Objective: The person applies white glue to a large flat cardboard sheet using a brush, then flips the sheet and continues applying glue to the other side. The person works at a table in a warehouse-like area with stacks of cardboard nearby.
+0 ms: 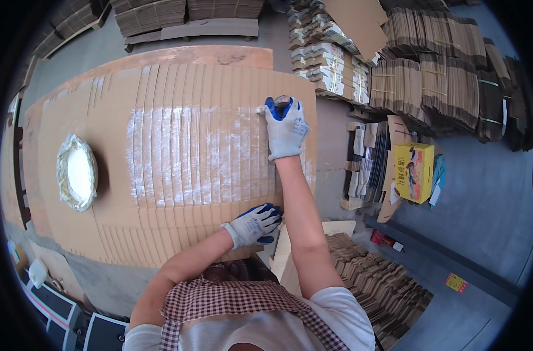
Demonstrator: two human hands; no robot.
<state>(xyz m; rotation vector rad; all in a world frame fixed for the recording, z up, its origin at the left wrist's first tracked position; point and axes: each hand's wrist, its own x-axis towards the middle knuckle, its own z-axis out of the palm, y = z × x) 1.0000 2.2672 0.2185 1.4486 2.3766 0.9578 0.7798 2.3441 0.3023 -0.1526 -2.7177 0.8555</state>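
Cardboard fills this workshop from floor to bench, seen from above a person in a checked apron at the bottom of the frame. Nearest, the gloved left hand [256, 225] lies just below centre, fingers spread flat and pressing on the lower edge of a fanned row of overlapping cardboard blanks [179, 158] that covers the wooden worktable [219, 55]. It grasps nothing. Further up, right of centre, the outstretched right hand [285, 126], also in a white glove with blue fingertips, is closed around a small brush [272, 104], its tip touching the blanks at the right end of a white, wet-looking glue band [190, 158] that runs across the middle of the row. At left centre, well apart from both hands, a foil-lined bowl of white glue [77, 172] sits on the cardboard. To the right, a yellow printed box [414, 171] stands among loose sheets on the grey floor [489, 199]. Beyond it, bundled stacks of flat cartons [430, 82] crowd the upper right, with more piles along the top edge.
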